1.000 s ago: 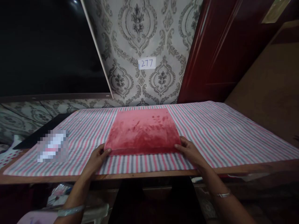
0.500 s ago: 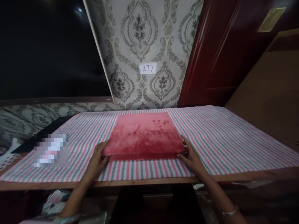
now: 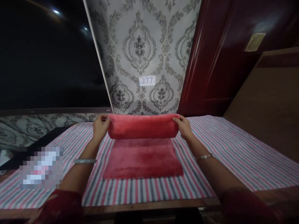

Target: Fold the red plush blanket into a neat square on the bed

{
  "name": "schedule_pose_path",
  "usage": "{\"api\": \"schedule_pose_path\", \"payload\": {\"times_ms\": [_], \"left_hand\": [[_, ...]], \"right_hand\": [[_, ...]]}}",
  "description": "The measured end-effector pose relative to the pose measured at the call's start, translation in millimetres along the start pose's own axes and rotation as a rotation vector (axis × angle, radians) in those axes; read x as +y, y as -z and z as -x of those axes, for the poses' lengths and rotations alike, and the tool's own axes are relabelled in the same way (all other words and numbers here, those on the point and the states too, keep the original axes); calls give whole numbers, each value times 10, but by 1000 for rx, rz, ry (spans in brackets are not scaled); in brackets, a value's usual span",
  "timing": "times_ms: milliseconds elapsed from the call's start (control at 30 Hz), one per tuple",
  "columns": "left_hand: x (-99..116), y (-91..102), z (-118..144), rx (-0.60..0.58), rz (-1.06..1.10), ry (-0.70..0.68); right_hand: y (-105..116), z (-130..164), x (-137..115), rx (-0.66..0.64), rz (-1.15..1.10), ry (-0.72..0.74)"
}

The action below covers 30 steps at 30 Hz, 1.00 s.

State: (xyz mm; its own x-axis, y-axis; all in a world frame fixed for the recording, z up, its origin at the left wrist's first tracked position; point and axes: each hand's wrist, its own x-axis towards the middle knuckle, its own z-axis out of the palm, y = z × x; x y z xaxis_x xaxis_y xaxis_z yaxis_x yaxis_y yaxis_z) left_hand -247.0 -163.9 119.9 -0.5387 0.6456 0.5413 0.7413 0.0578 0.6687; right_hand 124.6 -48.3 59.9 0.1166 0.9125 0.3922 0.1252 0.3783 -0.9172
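A red plush cloth (image 3: pixel 142 158) lies folded on the striped tablecloth (image 3: pixel 210 146). Its far part is lifted and hangs as a folded band above the rest. My left hand (image 3: pixel 101 126) pinches the upper left corner of that band, thumb toward me. At the upper right corner, my right hand (image 3: pixel 183 124) grips the cloth the same way. Between the two hands the lifted edge is stretched nearly level. The underside of the raised part is hidden.
A large dark screen (image 3: pixel 51 56) stands at the left. Patterned wallpaper with a paper label (image 3: pixel 147 81) reading 277 is behind the table. A dark red door (image 3: pixel 215 62) and a brown panel (image 3: pixel 268 109) are on the right. A pixelated patch covers something at the left.
Both hands have moved from the cloth's near corners up to its far side. They have raised the far part, which lay flat before. The view has tilted upward slightly.
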Motion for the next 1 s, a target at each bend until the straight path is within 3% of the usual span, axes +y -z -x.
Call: {"api": "schedule_pose_path", "payload": {"times_ms": [67, 100, 167, 200, 267, 333, 433, 533, 600, 700, 767, 833, 933, 1000], "left_hand": [[188, -196, 4, 107, -135, -241], [242, -311, 68, 68, -200, -395], [256, -555, 255, -188, -317, -638], [222, -674, 349, -311, -376, -694], [109, -871, 477, -475, -466, -643], [-7, -993, 501, -563, -498, -551], [-110, -1080, 414, -618, -486, -523], [-158, -1144, 329, -616, -458, -545], [-189, -1179, 301, -613, -423, -548], [-249, -1161, 281, -624, -355, -549], [-318, -1062, 295, -555, -306, -549], [-438, -881, 362, -403, -262, -520], [-720, -498, 605, -228, -211, -352], [-918, -226, 848, -263, -177, -114]], "right_hand": [[-187, -224, 85, 41, 22, -59], [-267, -298, 148, 50, 44, -76], [-394, -389, 283, 56, 91, -101], [-438, -415, 342, 55, 116, -113], [-483, -441, 413, 50, 169, -122], [-485, -433, 412, 51, 215, -104], [-470, -321, 351, -11, 347, 140], [-492, -116, 379, -246, 607, 470], [-513, -10, 465, -416, 712, 450], [-486, 31, 578, -544, 648, 303], [-395, 48, 601, -479, 518, 299], [-237, 148, 609, -320, 388, 284], [96, 518, 675, -144, 238, 92], [331, 849, 741, -159, 127, -110]]}}
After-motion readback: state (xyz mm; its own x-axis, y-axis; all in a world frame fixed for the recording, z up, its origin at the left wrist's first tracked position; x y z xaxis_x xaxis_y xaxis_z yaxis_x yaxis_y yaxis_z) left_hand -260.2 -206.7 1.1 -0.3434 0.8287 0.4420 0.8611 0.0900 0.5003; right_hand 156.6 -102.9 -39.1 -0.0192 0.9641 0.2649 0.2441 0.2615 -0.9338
